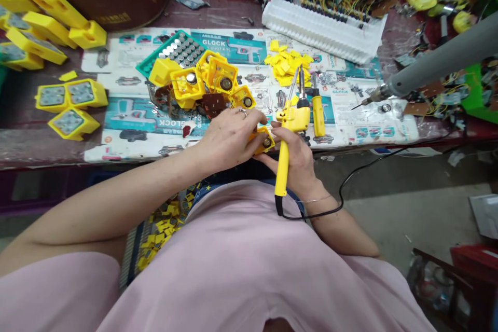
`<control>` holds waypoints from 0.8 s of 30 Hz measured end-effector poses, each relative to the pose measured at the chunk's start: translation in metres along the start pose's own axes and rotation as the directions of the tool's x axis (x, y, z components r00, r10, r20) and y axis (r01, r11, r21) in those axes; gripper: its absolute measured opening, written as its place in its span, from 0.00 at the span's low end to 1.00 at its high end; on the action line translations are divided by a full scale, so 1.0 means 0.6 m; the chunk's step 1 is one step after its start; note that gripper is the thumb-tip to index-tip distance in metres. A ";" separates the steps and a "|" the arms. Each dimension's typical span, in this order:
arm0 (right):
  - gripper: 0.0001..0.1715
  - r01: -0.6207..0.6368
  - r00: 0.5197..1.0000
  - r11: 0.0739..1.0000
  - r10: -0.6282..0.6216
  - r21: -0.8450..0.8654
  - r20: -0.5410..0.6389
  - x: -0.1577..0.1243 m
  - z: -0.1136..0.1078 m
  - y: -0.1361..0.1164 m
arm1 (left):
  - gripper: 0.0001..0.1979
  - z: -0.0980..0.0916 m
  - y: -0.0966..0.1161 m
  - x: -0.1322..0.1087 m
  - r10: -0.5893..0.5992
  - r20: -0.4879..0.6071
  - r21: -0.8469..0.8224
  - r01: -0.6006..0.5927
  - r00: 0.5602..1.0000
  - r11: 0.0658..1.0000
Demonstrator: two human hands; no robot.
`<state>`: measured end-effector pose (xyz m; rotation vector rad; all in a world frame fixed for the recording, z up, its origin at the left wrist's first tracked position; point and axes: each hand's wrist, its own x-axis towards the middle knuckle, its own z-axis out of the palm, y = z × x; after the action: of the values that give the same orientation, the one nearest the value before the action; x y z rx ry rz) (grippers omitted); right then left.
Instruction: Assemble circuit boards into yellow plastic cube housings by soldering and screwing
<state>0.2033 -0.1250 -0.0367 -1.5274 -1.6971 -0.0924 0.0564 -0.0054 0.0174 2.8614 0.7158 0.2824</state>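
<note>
My left hand [231,137], a ring on one finger, is closed around a small yellow plastic housing [266,141] at the table's front edge. A round metal part shows inside it; my fingers hide the rest. My right hand [299,161] is wrapped round a yellow soldering gun [283,166], its tip pointing away from me, and its fingertips reach toward the same housing. Just beyond my left hand lie open yellow housings [189,85] with round metal parts inside. Behind them is a green tray [150,65] of button cells. A yellow-handled screwdriver [318,114] lies right of the gun.
Small yellow plates [288,65] lie in a heap beyond the gun. A white foam holder [311,26] carries wired boards. A grey tool [439,57] hangs in from the right. Yellow boxes [73,104] stand at left. The gun's black cable [342,187] loops right.
</note>
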 end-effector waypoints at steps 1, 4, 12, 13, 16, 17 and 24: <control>0.33 0.007 1.000 1.000 -0.007 -0.010 -0.008 -0.001 0.002 -0.002 | 0.15 -0.001 0.001 -0.001 -0.012 0.005 0.011 0.012 1.000 1.000; 0.32 0.029 0.999 0.999 -0.031 -0.036 -0.039 0.001 0.000 -0.003 | 0.14 -0.005 0.001 -0.003 -0.047 0.052 0.040 0.045 0.998 0.998; 0.13 0.126 0.982 0.991 -0.132 -0.053 -0.137 0.015 -0.062 -0.001 | 0.13 -0.009 -0.005 -0.005 -0.131 0.130 0.046 0.127 0.983 0.991; 0.16 0.139 0.981 0.989 -0.143 -0.046 -0.128 0.014 -0.077 -0.004 | 0.13 -0.008 -0.005 -0.004 -0.140 0.136 0.034 0.137 0.981 0.990; 0.38 0.051 0.990 0.993 -0.064 -0.107 -0.123 0.006 -0.126 -0.015 | 0.12 -0.003 -0.006 -0.001 -0.139 0.137 -0.002 0.140 0.981 0.990; 0.42 0.026 0.988 0.991 -0.046 -0.135 -0.150 0.002 -0.139 -0.018 | 0.12 -0.001 -0.005 0.000 -0.138 0.127 -0.007 0.140 0.982 0.990; 0.31 -0.102 0.979 0.990 0.083 -0.093 -0.187 -0.016 -0.151 -0.043 | 0.13 0.012 0.000 -0.005 -0.149 0.044 0.049 0.147 0.988 0.988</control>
<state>0.2271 -0.1896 0.0282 -1.6191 -1.4936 -0.2667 0.0554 -0.0081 0.0100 2.8270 0.9313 0.1785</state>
